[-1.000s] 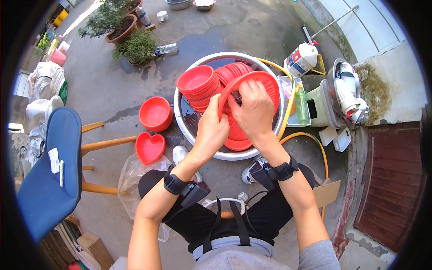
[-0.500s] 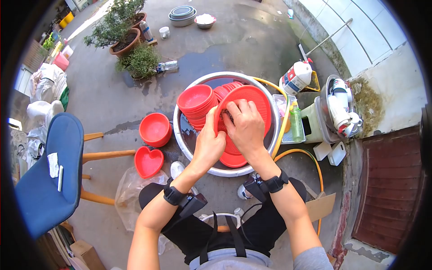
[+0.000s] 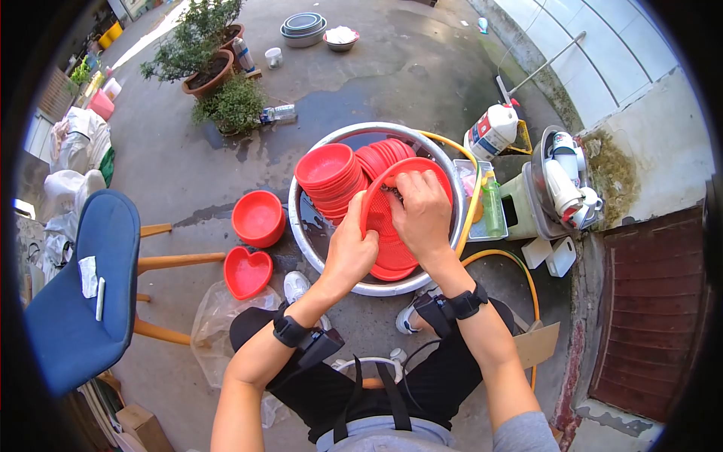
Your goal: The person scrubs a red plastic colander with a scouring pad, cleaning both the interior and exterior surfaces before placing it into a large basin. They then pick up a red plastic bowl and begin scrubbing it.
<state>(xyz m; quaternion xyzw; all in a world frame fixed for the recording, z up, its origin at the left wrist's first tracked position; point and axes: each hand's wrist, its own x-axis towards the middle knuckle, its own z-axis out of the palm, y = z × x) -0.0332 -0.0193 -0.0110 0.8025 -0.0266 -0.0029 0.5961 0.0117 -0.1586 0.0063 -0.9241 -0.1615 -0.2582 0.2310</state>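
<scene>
My left hand [image 3: 348,247] grips the near-left rim of a round red plastic basket [image 3: 382,218] with a textured inside, tilted above the metal basin [image 3: 299,237]. Inside it, my right hand [image 3: 423,218] is closed on a dark, wiry scouring pad [image 3: 393,193], mostly hidden by the fingers. Beside the basket, a stack of red bowls [image 3: 325,167] leans in the basin. More red dishes [image 3: 388,156] stand on edge behind, and part of another red piece [image 3: 393,265] shows below.
Left of the basin are red bowls [image 3: 258,218] and a heart-shaped red dish [image 3: 248,273], near a blue chair [image 3: 83,294]. A yellow hose [image 3: 520,265] curves along the right, past a green bottle [image 3: 493,207] and a white jug [image 3: 491,132]. Potted plants [image 3: 207,75] stand ahead.
My right hand has shifted slightly right and down inside the basket, fingers still closed. The basket's rim has tipped a little, and my left hand keeps its hold.
</scene>
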